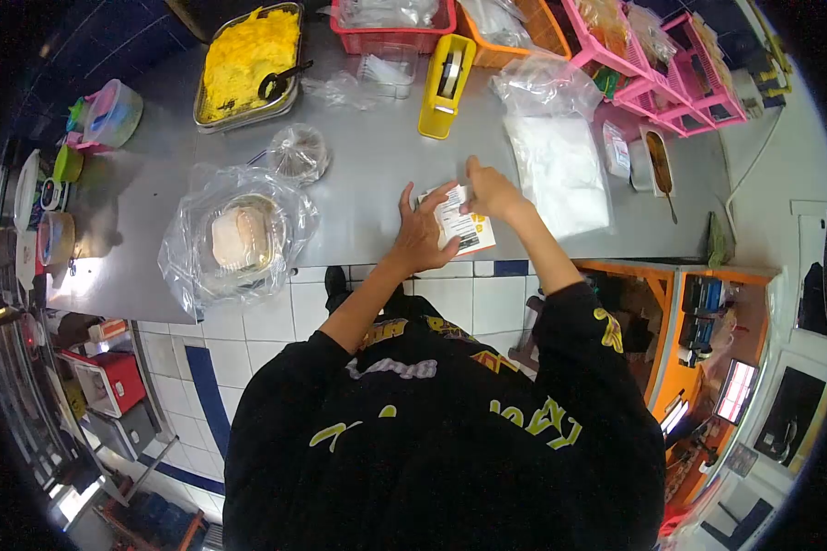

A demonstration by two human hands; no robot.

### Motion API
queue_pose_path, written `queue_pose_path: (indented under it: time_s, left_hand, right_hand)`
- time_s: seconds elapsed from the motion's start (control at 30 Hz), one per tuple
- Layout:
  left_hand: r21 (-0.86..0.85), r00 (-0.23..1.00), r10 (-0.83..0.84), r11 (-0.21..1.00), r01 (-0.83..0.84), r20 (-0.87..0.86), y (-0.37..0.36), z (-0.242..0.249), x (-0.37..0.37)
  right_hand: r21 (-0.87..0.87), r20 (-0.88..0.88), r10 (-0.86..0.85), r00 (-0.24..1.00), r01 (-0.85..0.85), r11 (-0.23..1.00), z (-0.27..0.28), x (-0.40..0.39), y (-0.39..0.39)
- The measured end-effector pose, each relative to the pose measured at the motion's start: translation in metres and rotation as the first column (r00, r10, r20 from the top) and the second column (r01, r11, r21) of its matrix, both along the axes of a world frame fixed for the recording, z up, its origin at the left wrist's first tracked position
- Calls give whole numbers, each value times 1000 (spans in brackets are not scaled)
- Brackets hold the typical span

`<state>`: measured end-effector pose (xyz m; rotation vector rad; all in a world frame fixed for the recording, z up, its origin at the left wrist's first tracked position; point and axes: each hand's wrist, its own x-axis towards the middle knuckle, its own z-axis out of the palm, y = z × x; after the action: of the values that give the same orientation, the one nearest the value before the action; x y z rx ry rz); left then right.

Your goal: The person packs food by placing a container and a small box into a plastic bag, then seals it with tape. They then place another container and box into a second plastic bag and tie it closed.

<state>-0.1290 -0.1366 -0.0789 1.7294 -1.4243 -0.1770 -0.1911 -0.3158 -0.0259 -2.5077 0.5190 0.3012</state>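
Observation:
On the metal counter, close to its front edge, lies a small white printed card or packet [470, 233] with black text and orange marks. My left hand [420, 231] spans its left side, the thumb at the lower edge and the fingers at the upper, gripping it. Over its upper right part is my right hand [494, 193], fingers curled together and one digit standing out. Whatever is pinched there is hidden. To the left, a clear plastic bag [186, 230] surrounds a container with a pale round food item [241, 237]. Beyond my hands stands a yellow tape dispenser [435, 115].
A tray of yellow shredded food [248, 64] with a black-handled utensil sits at the back left. Red [390, 40] and orange [560, 32] bins and pink baskets [675, 92] line the back. A stack of white bags [560, 174] lies right of my hands.

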Motion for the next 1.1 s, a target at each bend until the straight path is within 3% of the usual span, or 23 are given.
queue_pose_path:
  time_s: [0.03,0.1,0.13,0.17,0.2,0.27,0.3,0.37,0.4,0.47,0.5,0.57,0.63,0.7,0.73,0.8,0.83,0.87,0.9,0.93,0.97,1.03,1.1]
  left_hand:
    - [4,1000,-3,1000,3,2,0,4,1]
    - [28,997,-48,999,46,56,2,9,2]
    - [35,997,-50,998,48,55,5,9,0]
    - [53,993,-53,997,48,103,4,9,0]
    - [69,987,-51,997,41,152,3,9,2]
    - [66,988,-31,998,22,151,4,13,0]
    - [63,988,-25,998,16,155,5,16,0]
    - [114,985,-40,993,21,165,8,20,1]
    - [110,979,-41,994,19,198,7,20,1]
    - [141,973,-63,989,32,221,8,20,-1]
    - [144,972,-46,989,12,231,7,17,0]
    - [161,981,-77,986,48,176,10,11,2]
    - [213,968,-68,977,16,241,23,27,12]
    - [73,983,75,993,-88,168,40,61,24]
    - [12,976,168,985,-172,138,58,84,37]
    - [-165,922,386,912,-376,31,111,125,70]
    - [-172,809,575,815,-553,121,138,147,90]
    - [-156,673,716,698,-699,186,167,169,105]
    - [-7,512,765,559,-829,392,194,180,114]
    - [49,424,759,462,-885,494,222,176,125]
    - [99,343,727,357,-929,595,249,172,136]
    - [444,726,677,618,-649,119,298,137,157]
    - [407,701,709,619,-671,78,306,144,158]
  right_hand:
    - [-246,-62,-42,997,25,969,-4,4,3]
    - [-437,26,-99,995,100,894,6,-4,-4]
    - [-132,-157,-155,975,134,982,30,-5,-9]
    - [169,-336,-142,931,208,963,45,-6,-18]
    - [166,-330,-136,934,199,966,35,-17,-34]
    - [388,-323,-161,933,286,876,1,-41,-60]
    - [392,-322,-148,935,274,878,1,-42,-55]
    - [516,66,-454,889,359,778,7,-59,-26]
    - [518,68,-448,891,352,779,3,-64,-8]
    - [517,278,-409,869,223,826,-20,-68,38]
    - [217,417,-273,867,196,956,-33,-70,58]
    - [310,359,-350,865,243,919,-16,-62,77]
    - [43,350,-350,869,358,933,-24,-59,83]
    - [-35,416,-341,843,389,921,-9,-45,100]
    - [-157,247,-370,895,414,896,10,-33,115]
    - [-374,-2,-435,900,403,835,15,-17,126]
    - [-375,5,-420,907,391,840,14,-14,123]
    - [-248,47,-414,909,412,877,15,-14,120]
    - [-116,86,-411,907,419,900,14,-13,116]
    - [48,267,-269,925,266,963,10,-10,112]
    - [94,348,-201,916,179,979,39,7,132]
    - [184,488,-111,866,22,983,103,49,187]
    - [113,560,36,828,-120,986,134,93,231]
